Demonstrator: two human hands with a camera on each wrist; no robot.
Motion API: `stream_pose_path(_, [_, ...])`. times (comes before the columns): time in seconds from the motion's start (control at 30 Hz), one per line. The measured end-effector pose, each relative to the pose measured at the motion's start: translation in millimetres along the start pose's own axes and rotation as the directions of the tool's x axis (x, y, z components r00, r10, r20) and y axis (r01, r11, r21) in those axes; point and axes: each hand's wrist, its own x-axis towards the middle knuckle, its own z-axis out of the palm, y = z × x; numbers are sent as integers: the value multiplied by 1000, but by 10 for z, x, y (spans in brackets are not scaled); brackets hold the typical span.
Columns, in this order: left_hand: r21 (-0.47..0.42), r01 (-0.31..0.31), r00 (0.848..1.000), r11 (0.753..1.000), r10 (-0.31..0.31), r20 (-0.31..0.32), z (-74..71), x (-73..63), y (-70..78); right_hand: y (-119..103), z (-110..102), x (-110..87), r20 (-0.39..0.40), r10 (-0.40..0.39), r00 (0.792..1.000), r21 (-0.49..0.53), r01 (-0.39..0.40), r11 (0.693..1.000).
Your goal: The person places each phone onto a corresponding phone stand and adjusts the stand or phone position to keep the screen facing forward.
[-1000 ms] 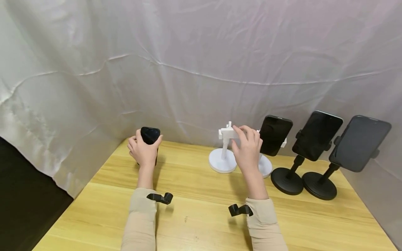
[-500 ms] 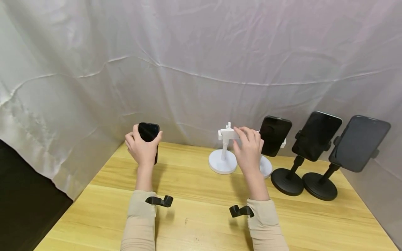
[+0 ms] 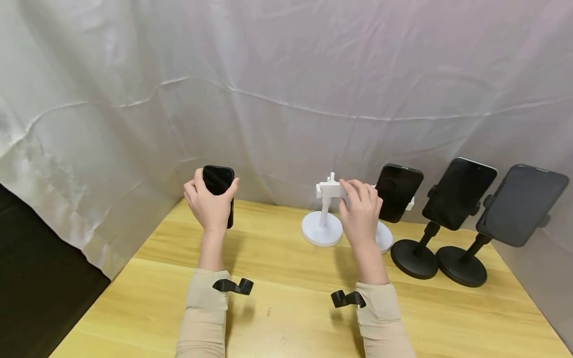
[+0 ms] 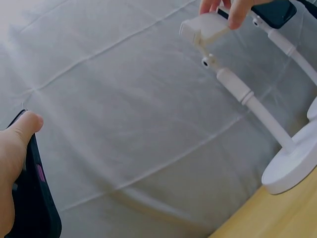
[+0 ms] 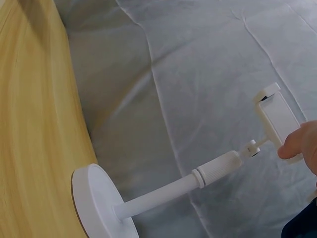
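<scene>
A black phone (image 3: pixel 218 178) is gripped by my left hand (image 3: pixel 211 208), thumb on one side edge and fingers on the other. It stands upright, raised above the back left of the table. My right hand (image 3: pixel 361 215) pinches the right end of the clamp (image 3: pixel 330 190) on a white phone stand (image 3: pixel 322 236). The clamp holds no phone. In the right wrist view, my thumb lies against the lower end of the clamp (image 5: pixel 280 116), and the other fingers are mostly cut off. The left wrist view shows the phone's side edge (image 4: pixel 42 193).
Right of the white stand, a second white stand (image 3: pixel 384 237) holds a black phone (image 3: pixel 399 193), partly behind my right hand. Two black stands (image 3: pixel 414 258) farther right carry phones (image 3: pixel 460 193). A grey curtain (image 3: pixel 277 139) hangs behind the wooden table (image 3: pixel 277 268).
My left hand has raised the phone, showing more of its screen. The right hand stays at the clamp. The whole head view has shifted slightly.
</scene>
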Motion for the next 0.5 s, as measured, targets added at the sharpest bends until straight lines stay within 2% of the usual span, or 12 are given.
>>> stream_pose_path(0.17, [1, 14, 1000, 1000, -14, -4, -24, -25, 63, 22, 9, -21, 13, -7, 1000, -6, 8, 1000])
stream_pose_path(0.5, [-35, -47, 999, 998, 47, 3, -19, -92, 261, 62, 32, -14, -29, -29, 999, -12, 29, 1000])
